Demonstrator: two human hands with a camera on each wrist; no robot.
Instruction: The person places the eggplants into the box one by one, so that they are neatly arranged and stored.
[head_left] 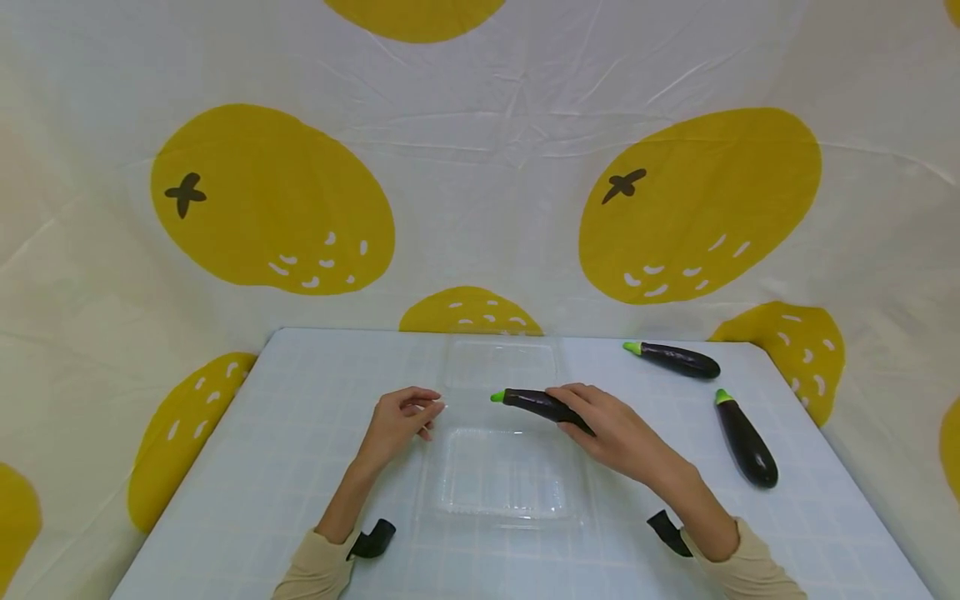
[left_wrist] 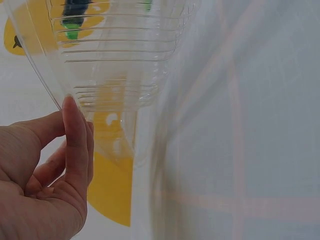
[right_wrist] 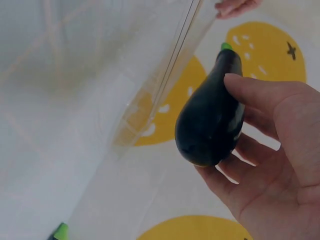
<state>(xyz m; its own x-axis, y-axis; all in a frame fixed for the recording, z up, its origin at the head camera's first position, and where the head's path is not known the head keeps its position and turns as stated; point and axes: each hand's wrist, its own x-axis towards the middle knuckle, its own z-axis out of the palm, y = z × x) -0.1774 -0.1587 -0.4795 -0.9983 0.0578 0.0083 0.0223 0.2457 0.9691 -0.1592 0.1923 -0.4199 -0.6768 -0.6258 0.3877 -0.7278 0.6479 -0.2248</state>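
Observation:
An eggplant [head_left: 542, 404], dark purple with a green stem end, is gripped in my right hand [head_left: 618, 429] above a clear plastic clamshell box [head_left: 501, 475]. Its stem end points left. In the right wrist view the thumb and fingers wrap the eggplant [right_wrist: 207, 115] along its side. My left hand [head_left: 401, 421] pinches the clear box's edge between thumb and fingers, as the left wrist view shows with the ribbed plastic wall [left_wrist: 115, 55] just beyond the fingertips.
Two more eggplants lie at the right of the table: one near the back edge [head_left: 678, 360], the other [head_left: 747, 442] closer to the front. Behind the white table [head_left: 247, 500] hangs a white cloth [head_left: 480, 183] printed with yellow fruit.

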